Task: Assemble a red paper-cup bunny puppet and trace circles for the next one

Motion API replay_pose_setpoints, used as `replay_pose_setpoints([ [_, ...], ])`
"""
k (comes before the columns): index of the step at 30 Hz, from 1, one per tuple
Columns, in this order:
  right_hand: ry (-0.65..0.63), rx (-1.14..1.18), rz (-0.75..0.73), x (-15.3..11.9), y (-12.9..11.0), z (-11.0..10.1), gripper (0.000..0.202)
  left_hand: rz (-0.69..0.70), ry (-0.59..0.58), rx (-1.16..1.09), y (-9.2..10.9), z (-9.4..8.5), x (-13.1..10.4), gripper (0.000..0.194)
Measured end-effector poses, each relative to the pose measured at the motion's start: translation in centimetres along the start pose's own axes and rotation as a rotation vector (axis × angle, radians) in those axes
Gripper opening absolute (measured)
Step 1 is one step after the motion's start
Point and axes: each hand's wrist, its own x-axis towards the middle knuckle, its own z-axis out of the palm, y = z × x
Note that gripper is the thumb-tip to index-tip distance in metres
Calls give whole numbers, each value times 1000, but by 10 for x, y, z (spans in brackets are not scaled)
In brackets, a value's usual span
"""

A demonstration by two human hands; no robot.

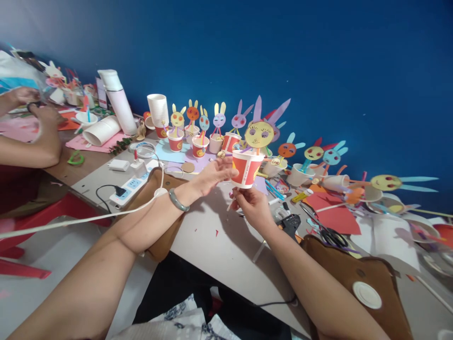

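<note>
A red and white paper cup point(245, 169) is held up above the table, with a yellow paper face point(259, 135) and purple ears rising over its rim. My left hand point(217, 175), below which a bangle circles the wrist, touches the cup's left side with its fingers apart. Under the cup, the fingers of my right hand point(249, 203) are pinched together at its base, near a small stick-like piece. Exactly what those fingertips grip is hard to make out. Behind the cup stands a row of cups with paper rabbit heads, such as an orange one point(286, 150).
Near my right forearm lie a black glue gun point(290, 225), scissors point(332, 236) and red paper point(332, 210). A power strip point(130, 189) with cables sits left, and a white cable crosses my left arm. Another person's hands point(44, 113) work at the far left beside a tall bottle point(118, 103).
</note>
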Motion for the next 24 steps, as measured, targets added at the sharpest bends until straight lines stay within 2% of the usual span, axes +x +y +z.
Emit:
replay_pose_setpoints([
  [1,1,1,-5,0,1,0,32,-1,-66,29,-4,3,-3,65],
  [3,-2,2,-19,0,2,1,32,-4,-119,82,-12,10,-8,63],
  [7,-26,26,-23,-1,4,2,31,-43,-96,131,-21,15,-14,62],
  [12,-96,49,10,-2,3,3,30,28,-28,151,-19,13,-12,57],
  [16,-76,86,3,-2,3,4,37,25,-10,171,-19,13,-11,59],
  [24,-104,155,33,-2,0,6,51,30,-62,151,-17,12,-12,58],
])
